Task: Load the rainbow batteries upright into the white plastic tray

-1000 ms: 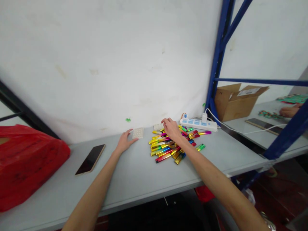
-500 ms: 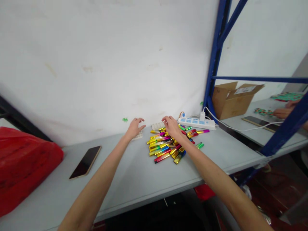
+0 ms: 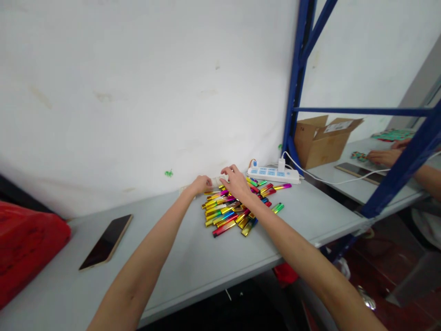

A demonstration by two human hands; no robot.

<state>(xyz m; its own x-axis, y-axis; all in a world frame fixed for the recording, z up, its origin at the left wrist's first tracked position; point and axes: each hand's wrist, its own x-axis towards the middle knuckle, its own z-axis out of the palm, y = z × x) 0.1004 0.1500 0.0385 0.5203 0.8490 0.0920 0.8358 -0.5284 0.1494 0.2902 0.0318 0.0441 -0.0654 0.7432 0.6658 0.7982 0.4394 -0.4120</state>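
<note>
My left hand (image 3: 201,184) has its fingers bent in against the left end of a pale, white tray (image 3: 216,182) near the wall; the fingertips are partly hidden. At the tray's right end, my right hand (image 3: 236,182) is curved with thumb and forefinger apart, above the back of a pile. That pile is made of slim, shiny bars (image 3: 220,216) in gold, red, green, blue and purple, some with dark ends. A second pale tray (image 3: 186,188) lies partly behind my left wrist.
A phone (image 3: 106,241) and a red bag (image 3: 31,248) lie at the left. Behind the pile is a white power strip (image 3: 274,174) with cables. Right of the blue frame (image 3: 292,82) stand a cardboard box (image 3: 322,145) and another person's hands (image 3: 384,157).
My left hand has moved right to the tray beside the pile, and its fingers have closed in. My right hand stays near the tray's right end. The view has shifted slightly right.
</note>
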